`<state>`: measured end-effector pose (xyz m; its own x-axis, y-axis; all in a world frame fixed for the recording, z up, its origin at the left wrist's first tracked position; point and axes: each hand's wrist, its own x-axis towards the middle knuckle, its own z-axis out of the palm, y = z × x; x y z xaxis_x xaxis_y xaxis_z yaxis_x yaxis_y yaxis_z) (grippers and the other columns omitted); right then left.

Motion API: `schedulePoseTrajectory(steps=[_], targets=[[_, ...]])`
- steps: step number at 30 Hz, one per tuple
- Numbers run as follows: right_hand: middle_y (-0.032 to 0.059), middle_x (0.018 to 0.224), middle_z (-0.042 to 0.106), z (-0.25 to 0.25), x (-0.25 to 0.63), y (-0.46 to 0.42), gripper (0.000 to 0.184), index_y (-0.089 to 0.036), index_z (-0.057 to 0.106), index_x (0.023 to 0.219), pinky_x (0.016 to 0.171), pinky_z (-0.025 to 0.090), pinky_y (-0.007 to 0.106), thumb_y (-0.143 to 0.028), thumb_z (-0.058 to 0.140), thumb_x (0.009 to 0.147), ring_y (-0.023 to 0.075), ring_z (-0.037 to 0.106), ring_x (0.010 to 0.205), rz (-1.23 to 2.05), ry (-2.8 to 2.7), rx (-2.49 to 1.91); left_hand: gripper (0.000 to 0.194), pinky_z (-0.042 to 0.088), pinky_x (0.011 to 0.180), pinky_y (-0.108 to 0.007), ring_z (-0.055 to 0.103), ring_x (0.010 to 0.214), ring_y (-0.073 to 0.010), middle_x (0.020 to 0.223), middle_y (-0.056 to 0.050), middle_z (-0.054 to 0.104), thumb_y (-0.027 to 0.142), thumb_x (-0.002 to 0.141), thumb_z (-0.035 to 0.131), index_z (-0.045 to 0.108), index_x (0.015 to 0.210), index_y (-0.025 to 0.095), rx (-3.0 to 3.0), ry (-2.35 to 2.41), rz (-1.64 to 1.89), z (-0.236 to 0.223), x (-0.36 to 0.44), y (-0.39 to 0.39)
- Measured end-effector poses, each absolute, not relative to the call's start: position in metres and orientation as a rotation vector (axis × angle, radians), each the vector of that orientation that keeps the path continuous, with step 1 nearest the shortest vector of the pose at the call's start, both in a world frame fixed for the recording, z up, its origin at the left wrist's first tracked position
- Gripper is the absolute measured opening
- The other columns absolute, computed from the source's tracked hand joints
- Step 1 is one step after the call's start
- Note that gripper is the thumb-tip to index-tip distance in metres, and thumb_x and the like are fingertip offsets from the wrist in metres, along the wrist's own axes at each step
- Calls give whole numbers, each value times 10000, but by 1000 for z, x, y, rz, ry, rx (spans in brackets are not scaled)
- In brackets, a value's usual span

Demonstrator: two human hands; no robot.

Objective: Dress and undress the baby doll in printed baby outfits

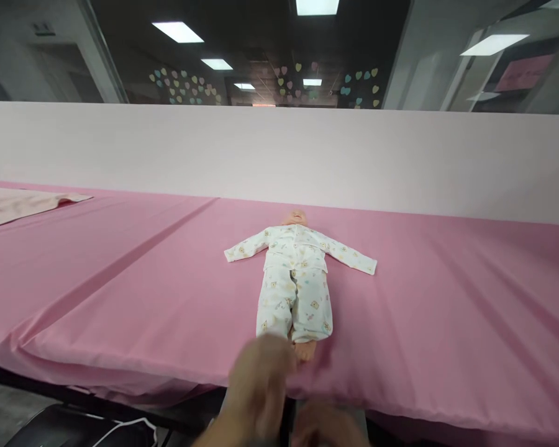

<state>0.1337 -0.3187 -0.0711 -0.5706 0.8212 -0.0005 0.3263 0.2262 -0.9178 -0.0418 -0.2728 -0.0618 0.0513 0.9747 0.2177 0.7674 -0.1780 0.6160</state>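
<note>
A baby doll (297,218) lies on its back on the pink-covered table, arms spread to both sides. It wears a white long-sleeved top (289,245) and matching trousers (274,298) with small animal prints. A bare foot (305,351) shows below one trouser leg. My left hand (263,375) is in front of the doll's legs and covers its other foot; I cannot tell whether it touches. Low at the bottom edge, my right hand (326,425) is partly cut off, just off the table's front edge. Both hands are smeared by motion, with no held thing visible.
The pink cover (168,298) has long creases and hangs over the front edge. A pale cloth (23,205) lies at the far left. Behind stands a low white wall (279,161) under dark glass. A black seat (69,428) with a white cord is below, left.
</note>
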Motion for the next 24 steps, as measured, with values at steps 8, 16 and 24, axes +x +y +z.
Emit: schedulePoseTrajectory(steps=[8,16,24], targets=[[12,741,595,40,134,-171,104,-195,582,799,653,487,265,-152,513,735,122,566,668,1194,-1743,-917,296,442,910,-286,585,1006,-166,1073,-74,659,255,837,449,625,1047,143,1657,1543,1393,35,-27,-45],[53,763,640,5,77,30,211,-170,621,733,791,492,360,-82,432,700,162,582,709,610,-1519,-1316,295,460,771,-327,606,989,-243,1104,-99,582,318,872,414,621,1033,182,2021,2070,856,13,-32,21],[63,839,663,-20,68,53,215,-195,688,798,781,461,338,-174,478,757,172,553,702,296,-1635,-1339,232,439,732,-282,613,900,-187,1025,-30,636,288,867,422,640,919,229,1992,2005,864,9,-39,34]])
